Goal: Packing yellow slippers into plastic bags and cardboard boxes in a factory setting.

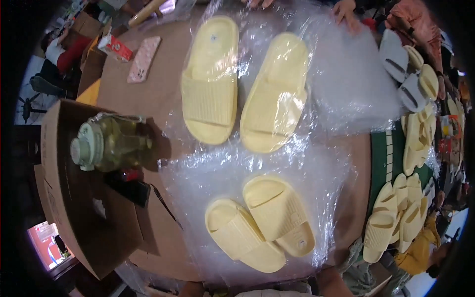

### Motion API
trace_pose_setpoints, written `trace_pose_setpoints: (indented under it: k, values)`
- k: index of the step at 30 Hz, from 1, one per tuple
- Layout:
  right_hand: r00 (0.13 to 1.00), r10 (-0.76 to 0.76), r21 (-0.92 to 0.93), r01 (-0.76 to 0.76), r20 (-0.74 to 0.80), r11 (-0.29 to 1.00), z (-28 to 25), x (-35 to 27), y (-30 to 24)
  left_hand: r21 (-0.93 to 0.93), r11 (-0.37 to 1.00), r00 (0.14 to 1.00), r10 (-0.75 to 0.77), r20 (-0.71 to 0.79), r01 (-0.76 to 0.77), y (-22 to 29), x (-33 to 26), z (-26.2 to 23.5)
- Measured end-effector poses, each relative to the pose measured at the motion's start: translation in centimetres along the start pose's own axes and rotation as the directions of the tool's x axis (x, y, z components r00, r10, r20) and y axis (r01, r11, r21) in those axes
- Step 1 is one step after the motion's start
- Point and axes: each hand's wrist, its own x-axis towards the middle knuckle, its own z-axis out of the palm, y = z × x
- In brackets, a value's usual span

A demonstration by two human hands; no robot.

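Note:
Only a bit of skin, likely my forearms, shows at the lower edge; my hands cannot be made out. Nearest to them, a pair of pale yellow slide sandals [229, 232] rests on a stack of clear plastic bags [188, 208], one partly over the other. Farther off, two larger yellow slides, the left one [210, 99] and the right one [274, 94], lie side by side, toes toward me, under or in shiny clear plastic. At the far edge, another person's hand [346, 17] touches a pile of plastic bags [351, 74]; part of a second hand [260, 2] shows beside it.
An open cardboard box [74, 222] stands at left, with a green jug [121, 143] and a dark phone [131, 188] by it. A pink phone case [144, 59] and a red-white carton [115, 47] lie far left. More slides [381, 227] sit on a green surface at right.

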Motion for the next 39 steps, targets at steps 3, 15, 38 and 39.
trace_pose_setpoints:
  k: [3,15,38,39]
  values:
    - [0.998,-0.020,0.028,0.022,-0.064,0.999,-1.2,1.3,-3.5,-0.050,0.998,0.998,0.046,-0.037,-0.048,0.9,0.4,-2.4]
    - [0.957,-0.108,0.090,0.136,-0.270,0.987,-6.0,0.4,-3.1,-0.275,0.931,0.966,0.200,-0.165,-0.240,-2.1,3.0,-2.7]
    - [0.866,-0.291,0.241,0.409,-0.405,0.880,-6.3,-23.0,-11.0,0.086,0.936,0.735,0.322,-0.597,-0.340,-3.0,-21.9,3.4]
    - [0.875,-0.305,0.205,0.400,-0.377,0.893,-7.6,-24.1,-12.0,0.113,0.831,0.614,0.487,-0.622,-0.545,-2.2,-23.2,3.9]
